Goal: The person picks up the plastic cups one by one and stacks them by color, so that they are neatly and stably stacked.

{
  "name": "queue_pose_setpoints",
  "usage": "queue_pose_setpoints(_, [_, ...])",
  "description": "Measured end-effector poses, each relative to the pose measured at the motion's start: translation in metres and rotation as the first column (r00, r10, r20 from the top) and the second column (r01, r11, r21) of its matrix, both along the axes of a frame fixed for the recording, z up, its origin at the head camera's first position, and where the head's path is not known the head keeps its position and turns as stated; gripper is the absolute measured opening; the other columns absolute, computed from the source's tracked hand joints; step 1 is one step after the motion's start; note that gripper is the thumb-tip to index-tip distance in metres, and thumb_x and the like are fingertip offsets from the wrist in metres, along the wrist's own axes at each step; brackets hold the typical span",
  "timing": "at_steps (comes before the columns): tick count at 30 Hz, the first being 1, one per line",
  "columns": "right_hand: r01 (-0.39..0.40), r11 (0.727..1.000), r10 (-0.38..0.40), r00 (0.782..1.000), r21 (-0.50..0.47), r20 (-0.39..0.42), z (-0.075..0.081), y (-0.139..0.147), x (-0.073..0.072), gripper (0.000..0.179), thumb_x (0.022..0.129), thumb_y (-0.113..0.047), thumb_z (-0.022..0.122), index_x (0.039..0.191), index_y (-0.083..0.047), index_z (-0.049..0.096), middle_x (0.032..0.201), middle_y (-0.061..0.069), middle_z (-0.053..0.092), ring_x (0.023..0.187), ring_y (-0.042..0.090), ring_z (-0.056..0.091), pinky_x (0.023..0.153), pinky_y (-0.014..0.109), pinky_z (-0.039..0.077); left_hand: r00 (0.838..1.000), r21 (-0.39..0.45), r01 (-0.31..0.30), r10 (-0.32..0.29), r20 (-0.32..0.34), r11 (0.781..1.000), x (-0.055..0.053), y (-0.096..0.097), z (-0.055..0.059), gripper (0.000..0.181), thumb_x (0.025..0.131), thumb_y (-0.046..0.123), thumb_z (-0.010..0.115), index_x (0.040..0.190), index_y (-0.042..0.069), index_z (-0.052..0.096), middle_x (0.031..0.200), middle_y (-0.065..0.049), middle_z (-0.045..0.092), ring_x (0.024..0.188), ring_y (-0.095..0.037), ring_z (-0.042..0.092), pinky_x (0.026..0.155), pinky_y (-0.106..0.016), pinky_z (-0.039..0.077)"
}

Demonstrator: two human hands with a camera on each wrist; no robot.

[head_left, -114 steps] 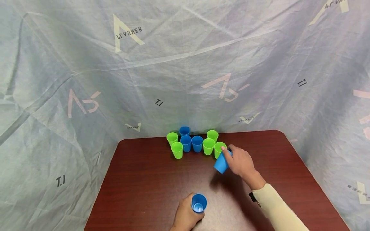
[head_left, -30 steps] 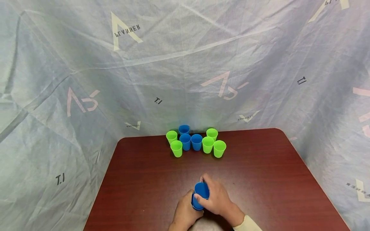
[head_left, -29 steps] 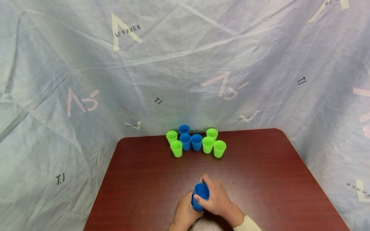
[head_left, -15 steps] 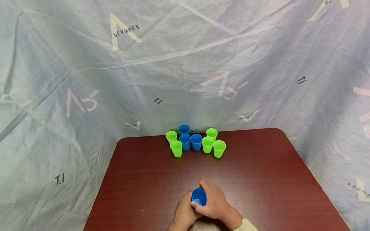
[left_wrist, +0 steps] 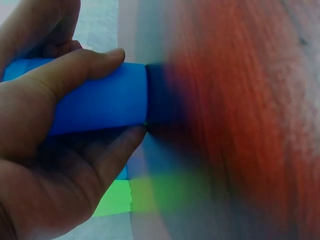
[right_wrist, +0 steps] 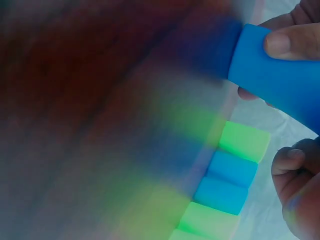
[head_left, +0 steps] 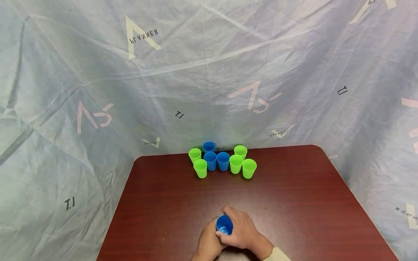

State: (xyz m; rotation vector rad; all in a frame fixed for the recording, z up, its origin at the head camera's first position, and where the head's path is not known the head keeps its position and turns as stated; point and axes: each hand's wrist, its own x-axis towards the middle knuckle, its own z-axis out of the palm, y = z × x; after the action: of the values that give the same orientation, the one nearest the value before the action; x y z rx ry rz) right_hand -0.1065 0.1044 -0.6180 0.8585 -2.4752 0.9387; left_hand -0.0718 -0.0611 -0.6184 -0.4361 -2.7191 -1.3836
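Just in front of the person, a blue cup (head_left: pixel 224 224) stands mouth up between both hands; one rim shows in the head view. The left hand (head_left: pixel 209 238) grips its side, with the thumb along the wall near the base in the left wrist view, where the blue wall (left_wrist: pixel 107 100) meets the table. From the right, the right hand (head_left: pixel 241 229) holds the cup's rim, its thumb on the near side and fingers round the far side. The right wrist view shows the lower wall of the blue cup (right_wrist: pixel 280 75) and the right hand's curled fingers (right_wrist: pixel 295 175).
At the table's back edge stand several upright cups: a green pair (head_left: pixel 200 168) on the left, blue ones (head_left: pixel 223 161) in the middle and green ones (head_left: pixel 249 168) on the right. A printed grey cloth (head_left: pixel 209 108) surrounds the dark red table (head_left: pixel 294 188) at back and sides.
The right hand has brought a second blue cup from near the green cups and lowered it into the left hand's cup. Its rim has sunk level. The back cups have not moved.
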Motion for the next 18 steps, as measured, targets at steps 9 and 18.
queue_pose_setpoints(9, [0.02, 0.996, -0.013, 0.997, 0.09, -0.071, -0.0017, -0.0041, 0.0011, 0.057, 0.068, -0.059, 0.082, 0.103, -0.02, 0.057, 0.086, -0.016, 0.054, 0.067, -0.006, 0.045, 0.055, 0.009, 0.033, 1.0, 0.009, 0.01, -0.01, -0.017, 1.0, 0.0008, -0.0031, -0.0032, 0.046, 0.071, 0.016, 0.094, 0.111, 0.016, 0.072, 0.1, 0.002, 0.079, 0.092, -0.012, 0.074, 0.08, -0.032, 0.061])
queue_pose_setpoints(18, [0.012, 0.99, -0.021, 0.998, 0.144, 0.064, 0.0079, -0.0006, 0.0041, 0.055, 0.074, -0.059, 0.077, 0.105, -0.02, 0.053, 0.086, -0.016, 0.05, 0.064, -0.004, 0.038, 0.055, 0.012, 0.031, 1.0, 0.001, 0.031, -0.031, 0.002, 1.0, 0.0015, -0.0038, -0.0005, 0.05, 0.076, 0.024, 0.092, 0.121, 0.016, 0.071, 0.108, 0.0, 0.079, 0.098, -0.013, 0.075, 0.083, -0.032, 0.061])
